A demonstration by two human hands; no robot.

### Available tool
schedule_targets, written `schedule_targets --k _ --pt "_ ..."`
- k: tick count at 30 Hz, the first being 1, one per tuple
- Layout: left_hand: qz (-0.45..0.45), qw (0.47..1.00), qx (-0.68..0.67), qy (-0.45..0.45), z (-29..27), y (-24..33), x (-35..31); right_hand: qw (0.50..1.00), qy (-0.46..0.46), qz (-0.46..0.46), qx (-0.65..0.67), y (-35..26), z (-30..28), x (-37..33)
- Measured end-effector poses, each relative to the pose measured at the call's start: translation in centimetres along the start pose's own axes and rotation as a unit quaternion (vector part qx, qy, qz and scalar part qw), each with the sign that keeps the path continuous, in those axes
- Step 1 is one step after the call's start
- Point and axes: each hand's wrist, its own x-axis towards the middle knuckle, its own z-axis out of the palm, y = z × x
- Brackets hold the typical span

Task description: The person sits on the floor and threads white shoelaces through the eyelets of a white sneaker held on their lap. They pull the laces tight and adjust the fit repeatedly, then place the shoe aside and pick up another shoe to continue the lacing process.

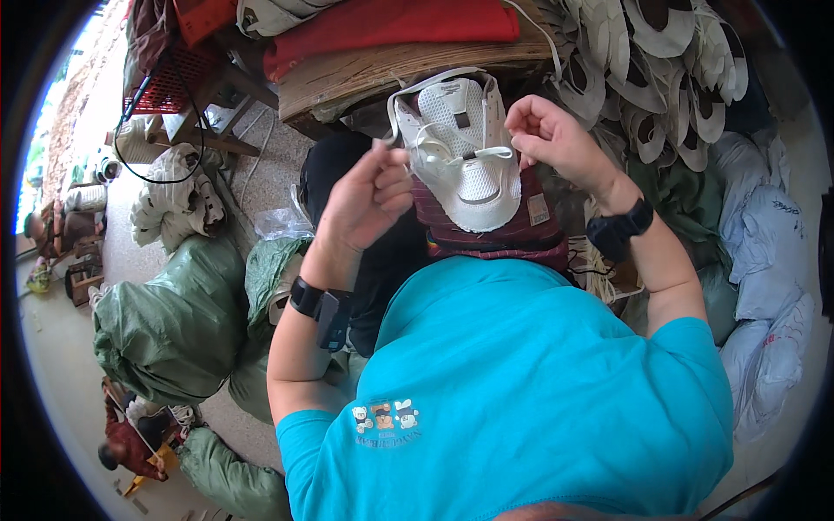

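Note:
A white mesh shoe upper (pixel 484 196) without a sole lies on my lap, its toe toward me. A white shoelace (pixel 493 153) is threaded across its opening, and a longer stretch loops round the far end. At the upper's left edge, my left hand (pixel 369 195) has its fingers curled in a pinch where the lace runs down to them. My right hand (pixel 556 143) is on the other side, thumb and forefinger closed together beside the lace's right end. The exact grip of the right fingertips is hard to make out. Dark bands with small devices sit on both wrists.
A worn wooden bench (pixel 347 82) with red cloth (pixel 391 35) stands just beyond the upper. Many shoe uppers (pixel 660 78) hang in bunches at the far right. Green sacks (pixel 174 321) lie at left, white sacks (pixel 769 252) at right. Another person (pixel 130 438) sits at lower left.

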Motion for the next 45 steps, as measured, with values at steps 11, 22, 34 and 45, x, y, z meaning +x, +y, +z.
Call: schedule_targets --k 11,22,34,45 --pt "0.172 0.950 0.169 -0.197 10.9 11.2 0.6 0.815 -0.079 -0.360 -0.447 -0.3 5.1 -3.0" --pt "0.271 0.909 0.223 -0.225 18.2 7.6 1.0 0.895 0.065 -0.283 -0.338 0.2 5.6 0.4" --pt "0.295 0.951 -0.068 -0.069 1.5 16.3 -6.7 0.964 -0.064 -0.179 0.183 -7.8 -2.1 2.9" --pt "0.457 0.830 -0.194 0.252 -23.2 17.5 -22.1 0.844 0.417 -0.101 0.322 -0.3 -33.0 -4.6"
